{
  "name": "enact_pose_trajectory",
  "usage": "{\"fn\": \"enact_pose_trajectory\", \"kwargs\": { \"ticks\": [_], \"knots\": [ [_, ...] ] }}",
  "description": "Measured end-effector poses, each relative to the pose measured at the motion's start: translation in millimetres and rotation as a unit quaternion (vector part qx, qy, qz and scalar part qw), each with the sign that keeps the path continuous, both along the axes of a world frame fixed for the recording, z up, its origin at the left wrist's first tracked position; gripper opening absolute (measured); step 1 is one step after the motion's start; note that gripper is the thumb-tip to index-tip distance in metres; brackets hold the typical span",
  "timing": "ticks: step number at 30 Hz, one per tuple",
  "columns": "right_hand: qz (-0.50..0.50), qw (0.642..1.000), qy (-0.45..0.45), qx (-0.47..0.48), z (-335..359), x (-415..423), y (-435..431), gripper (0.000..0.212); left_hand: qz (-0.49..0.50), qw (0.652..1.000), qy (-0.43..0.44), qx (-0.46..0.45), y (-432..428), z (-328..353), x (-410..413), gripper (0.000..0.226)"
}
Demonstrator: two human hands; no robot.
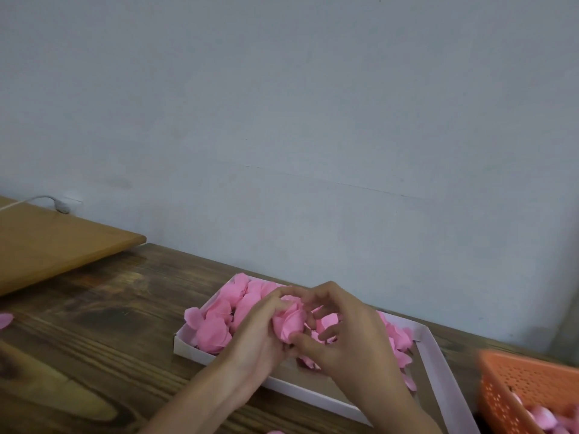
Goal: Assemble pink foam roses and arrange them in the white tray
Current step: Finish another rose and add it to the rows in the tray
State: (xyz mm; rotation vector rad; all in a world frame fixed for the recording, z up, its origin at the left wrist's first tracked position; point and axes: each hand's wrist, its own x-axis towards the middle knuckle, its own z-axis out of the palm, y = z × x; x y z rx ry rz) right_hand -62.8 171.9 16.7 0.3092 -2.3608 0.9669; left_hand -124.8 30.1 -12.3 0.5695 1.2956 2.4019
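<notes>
**Operator:** State the grip condition for both hands.

**Inspector:** Both grips are closed on one item. The left hand (pixel 261 328) curls its fingers round the foam rose (pixel 289 322) from the left side. The right hand (pixel 352 338) closes on the same rose from the right: its thumb (pixel 299 339) presses in under the bloom and its index finger arches over the top. The remaining right fingers are loosely bent, and it is unclear whether they touch the rose.

**Operator:** Where is the rose?

**Inspector:** It is held between the two hands, above the middle of the white tray (pixel 194 350). Whether it touches the contents below cannot be determined.

**Operator:** What are the tray contents?

**Inspector:** Pink foam pieces (pixel 216 335) are heaped along the tray's far side, and a few overlap its left corner. A strip of bare brownish floor shows along the tray's near wall. Motion blur prevents separating finished roses from loose petals.

**Operator:** List the surrounding items by position from the tray.

**Inspector:** The tray lies on a dark wooden bench (pixel 109 324).
- An orange basket (pixel 532 380) sits just right of the tray. It is perforated and has pink pieces (pixel 542 416) inside.
- A single pink petal (pixel 4 319) lies well left of the tray, at the frame edge.
- A light wooden board (pixel 47 249) lies left of and beyond the tray, with a white cable (pixel 61 205) at its far edge.
- A plain grey wall (pixel 313 120) rises beyond the tray.
</notes>
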Motion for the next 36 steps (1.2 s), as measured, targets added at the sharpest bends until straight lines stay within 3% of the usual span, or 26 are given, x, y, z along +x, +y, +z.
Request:
{"fn": "enact_pose_trajectory", "kwargs": {
  "ticks": [7,16,19,22,25,28,30,32,36],
  "knots": [
    [0.004,0.999,0.005,-0.048,10,11,-1,0.024,-0.021,0.998,-0.037,0.052,-2,14,2,0.025],
    [-0.016,0.993,-0.031,-0.113,15,3,15,0.038,-0.064,0.993,-0.046,0.089,15,21,-1,0.033],
    [-0.016,0.989,-0.037,-0.139,11,0,18,0.032,-0.092,0.99,-0.031,0.107,16,14,-1,0.032],
    [-0.027,0.985,-0.035,-0.167,4,-2,19,0.024,-0.113,0.99,0.011,0.078,12,5,-1,0.052],
    [-0.038,0.991,-0.043,-0.117,0,-1,22,0.011,-0.105,0.993,0.038,0.042,7,-1,-4,0.066],
    [-0.044,0.995,-0.042,-0.08,2,3,24,0.012,-0.105,0.993,0.057,0.007,5,-3,-4,0.073],
    [-0.009,0.995,-0.063,-0.076,5,4,24,0.006,-0.106,0.992,0.066,-0.002,4,-4,-3,0.078],
    [0.034,0.992,-0.071,-0.097,5,5,24,0.011,-0.114,0.991,0.071,-0.001,4,-3,-1,0.078],
    [-0.008,0.984,-0.062,-0.165,-2,3,27,0.014,-0.079,0.994,0.068,-0.032,12,-5,-2,0.078]
  ]
}}
